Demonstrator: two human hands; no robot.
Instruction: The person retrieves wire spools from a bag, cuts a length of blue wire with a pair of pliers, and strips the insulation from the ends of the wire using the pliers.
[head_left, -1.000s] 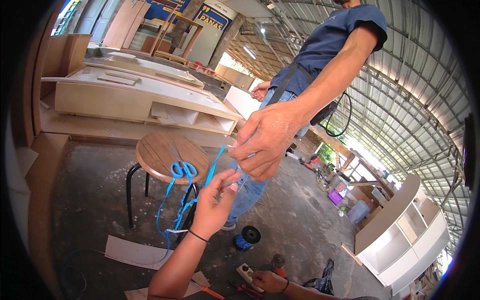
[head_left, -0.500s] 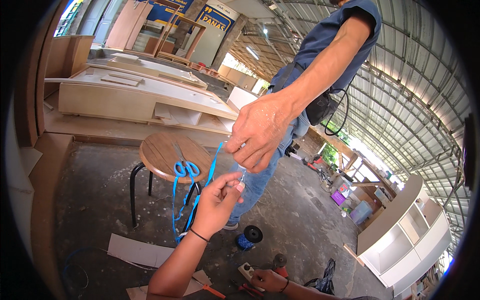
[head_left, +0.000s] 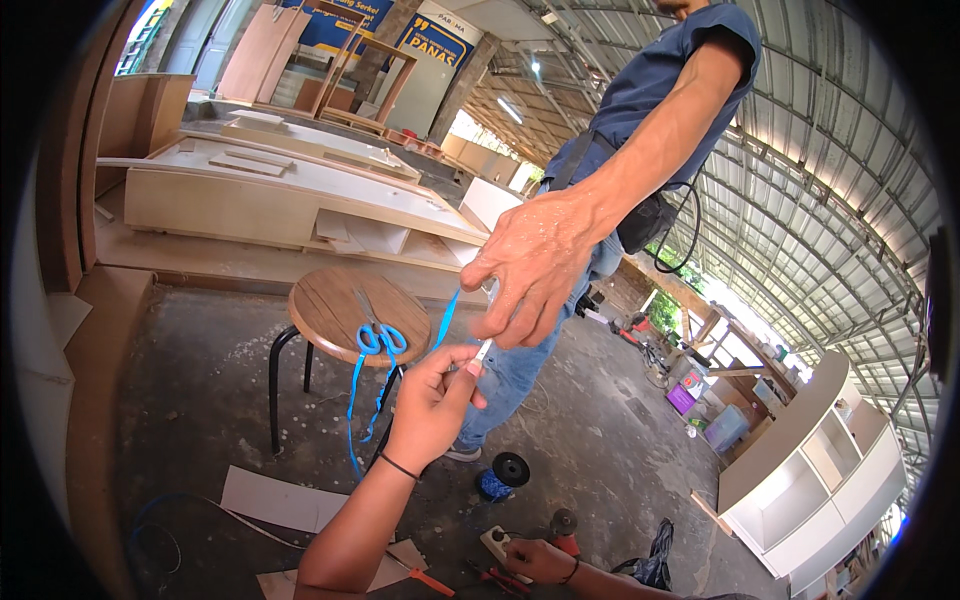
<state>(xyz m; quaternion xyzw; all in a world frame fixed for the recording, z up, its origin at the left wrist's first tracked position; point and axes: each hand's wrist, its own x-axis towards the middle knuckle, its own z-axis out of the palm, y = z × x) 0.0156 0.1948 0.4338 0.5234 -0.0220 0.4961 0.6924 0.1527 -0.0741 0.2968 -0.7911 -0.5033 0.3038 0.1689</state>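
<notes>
My left hand is raised in front of me, thumb and forefinger pinching a small white piece. Right above it hangs a co-worker's hand, its fingertips close to the piece; contact is unclear. A blue plastic strip runs down from that hand and passes behind mine. Low in view, my right hand is closed around the end of a white power strip. Blue-handled scissors lie on a round wooden stool, with blue strips dangling from their handles.
A spool of blue cord stands on the floor, near a grinder, an orange-handled tool and flat board offcuts. Long unfinished cabinets lie behind the stool. A white curved shelf unit stands at right.
The co-worker's fingers have spread and shifted slightly right. The white piece in my left hand now shows more clearly. The blue strip no longer trails along my left wrist.
</notes>
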